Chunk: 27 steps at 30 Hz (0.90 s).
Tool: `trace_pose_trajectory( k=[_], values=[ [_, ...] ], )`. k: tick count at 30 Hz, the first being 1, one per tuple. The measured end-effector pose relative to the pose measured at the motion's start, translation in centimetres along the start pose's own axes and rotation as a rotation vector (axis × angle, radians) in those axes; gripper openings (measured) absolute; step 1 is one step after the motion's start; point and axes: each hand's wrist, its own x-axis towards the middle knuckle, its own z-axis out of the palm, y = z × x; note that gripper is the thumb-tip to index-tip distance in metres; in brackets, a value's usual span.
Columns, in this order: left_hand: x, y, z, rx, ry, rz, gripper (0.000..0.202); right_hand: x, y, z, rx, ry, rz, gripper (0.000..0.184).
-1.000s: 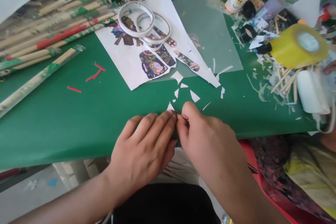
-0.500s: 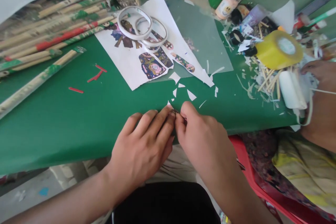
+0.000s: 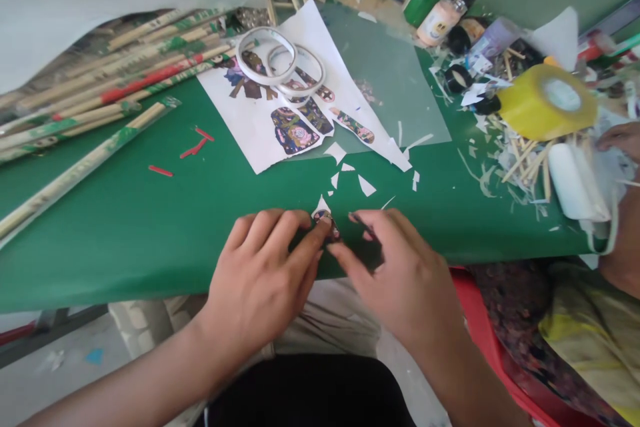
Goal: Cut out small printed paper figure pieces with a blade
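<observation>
Near the table's front edge, my left hand (image 3: 265, 253) holds down a small dark floral paper cutout (image 3: 333, 232), its index finger pressed on top. A white pointed scrap (image 3: 321, 205) sticks out at the cutout's far end. My right hand (image 3: 395, 253) is just to the right, thumb tip at the cutout's lower edge, index finger raised apart from the thumb. A dark patch shows under its curled fingers; I cannot make out what it is. Farther up lies a white printed sheet (image 3: 245, 140) with floral shapes, and two rolls of tape (image 3: 267, 77) rest on it.
White paper scraps (image 3: 367, 185) and red strips (image 3: 161, 171) lie on the green table (image 3: 200, 240). Wrapped wooden sticks (image 3: 85, 170) are at left. Paint bottles (image 3: 437, 20), a yellow tape roll (image 3: 525, 103) and loose sticks crowd the right, beside another person's arm (image 3: 627, 227).
My right thumb and index finger have parted, and that hand has shifted slightly right. The cutout under my left index finger now shows more. The camera view has moved a little.
</observation>
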Motion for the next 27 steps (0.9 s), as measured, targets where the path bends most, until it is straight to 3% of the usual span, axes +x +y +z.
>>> trace_pose_trajectory(
  k=[5, 10, 17, 27],
  values=[
    [0.9, -0.1, -0.4, -0.070, -0.036, -0.116, 0.018, -1.8, 0.6, 0.8, 0.068, 0.031, -0.149, 0.020],
    [1.5, -0.2, -0.7, -0.081, -0.086, -0.202, 0.031, -2.2, 1.8, 1.0, 0.068, 0.082, -0.277, 0.020],
    [2.1, -0.7, -1.5, -0.264, -0.161, -0.270, 0.015, -2.4, 2.1, 1.3, 0.043, 0.130, -0.301, 0.022],
    [2.8, -0.4, -1.3, -0.225, -0.185, -0.340, 0.014, -2.5, 2.2, 1.1, 0.019, 0.094, -0.295, 0.024]
  ],
)
